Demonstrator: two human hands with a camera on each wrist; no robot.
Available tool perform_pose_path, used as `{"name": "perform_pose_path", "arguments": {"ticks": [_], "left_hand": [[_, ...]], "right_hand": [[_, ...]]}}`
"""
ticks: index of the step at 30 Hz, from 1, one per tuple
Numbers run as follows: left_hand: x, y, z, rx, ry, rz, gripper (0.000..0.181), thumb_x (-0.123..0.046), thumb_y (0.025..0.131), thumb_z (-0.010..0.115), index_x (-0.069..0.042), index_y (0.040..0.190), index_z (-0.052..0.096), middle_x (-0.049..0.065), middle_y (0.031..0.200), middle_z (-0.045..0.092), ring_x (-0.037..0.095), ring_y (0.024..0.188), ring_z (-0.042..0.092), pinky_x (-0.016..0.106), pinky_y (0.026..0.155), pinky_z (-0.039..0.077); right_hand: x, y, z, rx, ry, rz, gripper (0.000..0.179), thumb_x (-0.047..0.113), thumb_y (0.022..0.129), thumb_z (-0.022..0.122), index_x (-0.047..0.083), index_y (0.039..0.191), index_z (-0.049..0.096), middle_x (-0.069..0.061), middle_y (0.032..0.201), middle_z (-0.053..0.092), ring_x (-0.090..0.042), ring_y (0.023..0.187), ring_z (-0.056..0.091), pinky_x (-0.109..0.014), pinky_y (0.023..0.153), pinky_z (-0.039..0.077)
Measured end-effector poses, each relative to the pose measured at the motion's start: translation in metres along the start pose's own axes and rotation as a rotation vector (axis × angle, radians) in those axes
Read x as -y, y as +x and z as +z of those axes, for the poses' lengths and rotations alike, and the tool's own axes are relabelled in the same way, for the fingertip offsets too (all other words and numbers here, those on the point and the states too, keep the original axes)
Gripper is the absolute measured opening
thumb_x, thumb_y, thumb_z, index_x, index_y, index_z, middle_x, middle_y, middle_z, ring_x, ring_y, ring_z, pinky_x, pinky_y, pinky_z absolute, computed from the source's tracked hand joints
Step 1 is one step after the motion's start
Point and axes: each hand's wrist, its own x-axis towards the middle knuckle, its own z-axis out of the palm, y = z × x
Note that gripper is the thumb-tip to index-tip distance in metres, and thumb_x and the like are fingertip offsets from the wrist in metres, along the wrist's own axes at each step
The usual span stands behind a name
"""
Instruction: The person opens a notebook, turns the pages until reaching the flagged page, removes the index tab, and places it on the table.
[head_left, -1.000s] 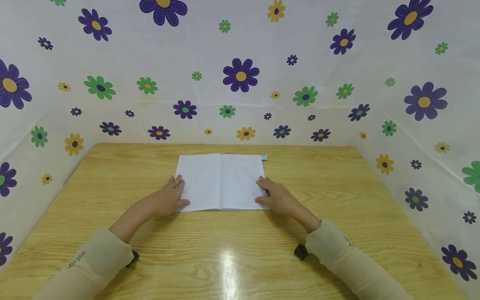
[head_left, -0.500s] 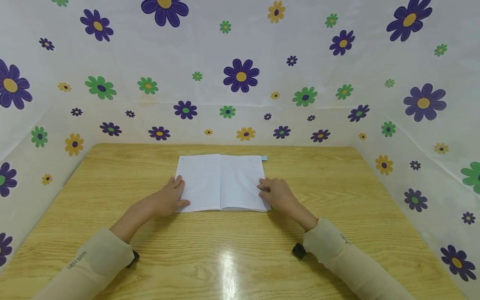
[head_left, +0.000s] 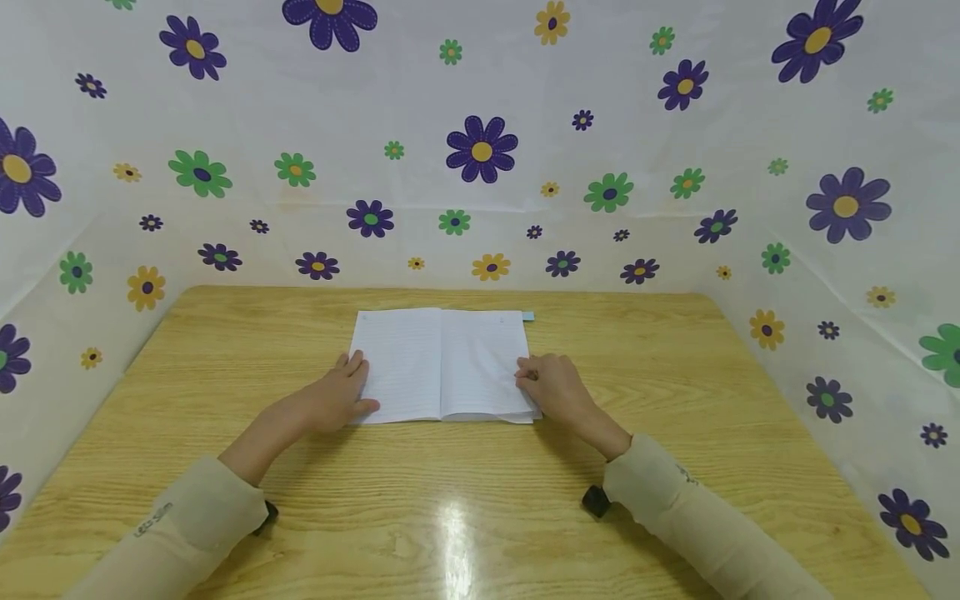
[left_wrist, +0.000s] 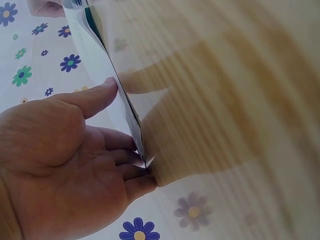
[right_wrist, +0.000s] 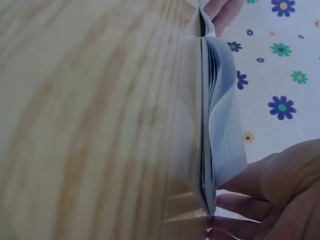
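An open notebook with lined white pages lies on the wooden table. Along its left edge rests my left hand, fingers extended and thumb on the page; the left wrist view shows this hand with fingertips at the notebook's edge. My right hand pinches the outer edge of the right page between thumb and fingers. In the right wrist view that page bows up from the stack, and part of the right hand is cut off by the frame.
A light blue tab sticks out at the notebook's top right corner. White flower-printed sheeting encloses the table at the back and both sides. Dark devices sit under both sleeve cuffs.
The right hand's fingers have drawn together on the right page's edge. That page's lower edge has lifted and bowed slightly. The left hand stays in place.
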Motion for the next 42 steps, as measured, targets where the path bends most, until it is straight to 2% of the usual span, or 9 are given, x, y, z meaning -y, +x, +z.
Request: {"name": "perform_pose_path", "arguments": {"ticks": [3, 5, 11, 19, 25, 28, 32, 37, 42], "left_hand": [[0.000, 0.000, -0.001, 0.003, -0.004, -0.003, 0.075, -0.029, 0.110, 0.053, 0.023, 0.152, 0.019, 0.043, 0.161, 0.007, 0.060, 0.149, 0.003, 0.064, 0.120, 0.015], [-0.001, -0.001, -0.001, 0.005, -0.005, -0.004, 0.075, -0.029, 0.109, 0.053, 0.023, 0.152, 0.019, 0.043, 0.161, 0.008, 0.060, 0.149, 0.003, 0.064, 0.120, 0.015], [0.001, 0.000, -0.001, 0.004, -0.011, -0.002, 0.075, -0.028, 0.110, 0.052, 0.023, 0.152, 0.019, 0.043, 0.161, 0.007, 0.060, 0.149, 0.003, 0.064, 0.121, 0.014], [0.001, 0.000, -0.002, 0.011, -0.007, -0.004, 0.075, -0.029, 0.110, 0.053, 0.023, 0.152, 0.019, 0.043, 0.161, 0.008, 0.060, 0.149, 0.004, 0.064, 0.120, 0.015], [-0.001, 0.000, -0.002, 0.011, -0.013, -0.001, 0.075, -0.029, 0.110, 0.052, 0.024, 0.151, 0.019, 0.043, 0.161, 0.007, 0.060, 0.149, 0.004, 0.065, 0.120, 0.015], [-0.001, -0.001, -0.003, 0.011, -0.017, 0.004, 0.075, -0.029, 0.109, 0.053, 0.024, 0.151, 0.019, 0.043, 0.161, 0.007, 0.060, 0.149, 0.004, 0.065, 0.120, 0.015], [-0.001, -0.001, -0.003, 0.011, -0.022, 0.009, 0.075, -0.029, 0.110, 0.052, 0.024, 0.151, 0.019, 0.044, 0.161, 0.007, 0.060, 0.149, 0.003, 0.064, 0.121, 0.014], [0.000, -0.001, -0.004, 0.009, -0.021, 0.023, 0.074, -0.028, 0.110, 0.051, 0.025, 0.151, 0.018, 0.045, 0.160, 0.007, 0.061, 0.148, 0.003, 0.063, 0.121, 0.014], [0.000, -0.001, -0.004, 0.004, -0.014, 0.032, 0.073, -0.026, 0.110, 0.052, 0.026, 0.150, 0.019, 0.046, 0.159, 0.008, 0.062, 0.148, 0.005, 0.064, 0.121, 0.014]], "right_hand": [[0.001, 0.001, 0.000, -0.034, 0.011, 0.001, 0.008, -0.004, 0.091, 0.072, -0.004, 0.094, 0.079, -0.022, 0.113, 0.075, -0.027, 0.093, 0.071, -0.027, 0.064, 0.048], [0.001, 0.000, -0.001, -0.066, 0.019, -0.007, 0.009, -0.005, 0.091, 0.070, -0.004, 0.093, 0.079, -0.020, 0.107, 0.076, -0.023, 0.082, 0.064, -0.028, 0.064, 0.048], [0.007, -0.002, -0.006, -0.132, 0.054, 0.021, 0.010, 0.002, 0.095, 0.071, -0.001, 0.098, 0.081, -0.012, 0.098, 0.076, -0.019, 0.080, 0.062, -0.030, 0.069, 0.051], [0.014, -0.003, -0.008, -0.189, 0.212, 0.101, 0.008, 0.002, 0.096, 0.071, -0.002, 0.100, 0.076, -0.013, 0.093, 0.076, -0.022, 0.081, 0.067, -0.029, 0.071, 0.054], [0.011, -0.002, -0.009, -0.202, 0.488, 0.198, 0.022, -0.001, 0.096, 0.070, -0.006, 0.117, 0.071, -0.019, 0.100, 0.076, -0.023, 0.087, 0.070, -0.020, 0.068, 0.056], [0.012, -0.001, -0.013, -0.188, 0.647, 0.279, 0.032, 0.001, 0.096, 0.070, -0.005, 0.128, 0.067, -0.020, 0.106, 0.076, -0.021, 0.091, 0.072, -0.021, 0.072, 0.059], [0.014, 0.001, -0.018, -0.145, 0.814, 0.383, 0.034, 0.005, 0.099, 0.069, -0.005, 0.132, 0.066, -0.022, 0.119, 0.072, -0.018, 0.097, 0.071, -0.023, 0.078, 0.060], [0.016, 0.004, -0.020, -0.090, 0.977, 0.460, 0.036, 0.007, 0.101, 0.067, -0.008, 0.134, 0.063, -0.022, 0.136, 0.063, -0.019, 0.106, 0.067, -0.027, 0.088, 0.059], [0.016, 0.007, -0.019, -0.071, 1.097, 0.510, 0.037, 0.006, 0.101, 0.067, -0.006, 0.136, 0.063, -0.018, 0.136, 0.063, -0.019, 0.106, 0.065, -0.026, 0.090, 0.057]]}}
